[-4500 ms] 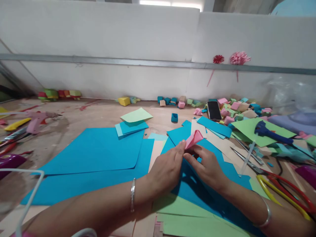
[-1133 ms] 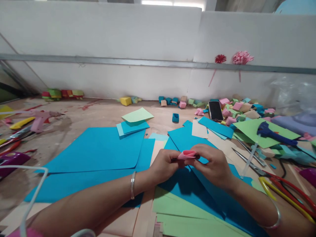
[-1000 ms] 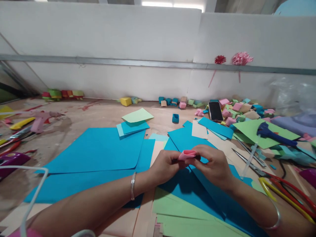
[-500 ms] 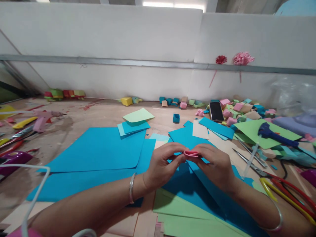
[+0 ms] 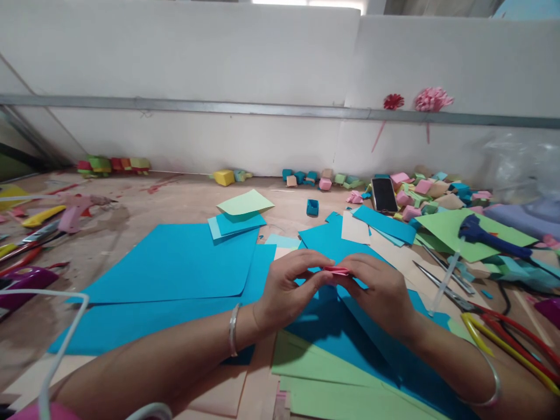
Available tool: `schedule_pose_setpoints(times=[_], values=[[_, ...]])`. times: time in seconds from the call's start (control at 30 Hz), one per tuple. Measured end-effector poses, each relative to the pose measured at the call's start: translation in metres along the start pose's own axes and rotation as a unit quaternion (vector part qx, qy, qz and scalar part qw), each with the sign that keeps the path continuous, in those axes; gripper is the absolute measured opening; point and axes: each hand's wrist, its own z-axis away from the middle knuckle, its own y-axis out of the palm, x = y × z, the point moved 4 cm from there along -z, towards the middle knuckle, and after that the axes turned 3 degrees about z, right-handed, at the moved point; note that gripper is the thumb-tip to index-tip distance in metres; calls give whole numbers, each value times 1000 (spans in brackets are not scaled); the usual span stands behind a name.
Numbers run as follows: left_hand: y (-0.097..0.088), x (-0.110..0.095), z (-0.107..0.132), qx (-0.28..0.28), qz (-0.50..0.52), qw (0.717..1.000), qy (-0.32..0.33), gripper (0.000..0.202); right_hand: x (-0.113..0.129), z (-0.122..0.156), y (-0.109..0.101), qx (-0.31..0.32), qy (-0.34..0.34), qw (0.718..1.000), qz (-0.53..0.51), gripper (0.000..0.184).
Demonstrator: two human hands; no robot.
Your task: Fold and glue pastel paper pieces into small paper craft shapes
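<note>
A small folded piece of pink paper [image 5: 336, 270] is pinched between my two hands, above the blue sheets. My left hand [image 5: 291, 289] grips its left end between thumb and fingers. On the other side, my right hand [image 5: 381, 291] holds the right end the same way, partly covering it. The paper looks nearly flat, with a narrow gap between its layers. Beneath the hands lie blue paper sheets [image 5: 188, 262] and light green sheets [image 5: 332, 367].
Scissors [image 5: 464, 303] with red and yellow handles lie at right, by a blue glue gun [image 5: 494, 236]. A phone [image 5: 384, 195] leans on a heap of paper cubes [image 5: 431, 192]. At left sit a pink glue gun [image 5: 74, 213] and a white cable [image 5: 65, 332].
The pink paper has been pressed flatter, its opening narrower than before. Both hands stay on it, with fingers slightly closer together.
</note>
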Motion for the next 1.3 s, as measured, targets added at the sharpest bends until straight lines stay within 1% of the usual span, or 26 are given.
schedule_pose_setpoints(times=[0.1,0.23,0.3,0.37,0.47,0.53,0.63,0.7,0.83,0.97,1.1,1.2,1.3], values=[[0,-3,-1,0,-10,999,32,7,1,0,0,-1,-5,1000,3,17],[-1,-1,0,-9,-15,1000,6,8,1,1,0,-2,-5,1000,7,16],[-2,-1,0,-14,-25,1000,13,12,0,1,1,3,-2,1000,9,17],[-4,-4,-1,-6,-54,997,57,14,-1,1,0,11,-10,1000,17,17],[-4,-9,-2,14,-130,982,138,11,-1,0,-4,15,-38,998,39,14],[-4,-11,-2,17,-171,970,170,12,0,-1,-8,14,-74,994,80,14],[-3,-9,-1,25,-196,961,194,13,3,-1,-10,30,-123,979,157,20],[-2,-6,0,36,-205,958,196,12,3,-1,-8,43,-124,976,173,23],[-2,2,1,46,-219,957,183,8,-3,-1,-3,67,-75,986,136,28],[-2,7,-1,40,-218,963,151,8,-4,0,-1,63,-58,990,109,29],[-1,7,-2,46,-197,970,133,10,-6,1,0,60,-38,994,83,27],[0,5,-2,49,-193,971,132,11,-9,2,2,67,-27,995,67,24],[0,3,-2,43,-193,971,134,9,-10,1,1,61,-29,996,58,22]])
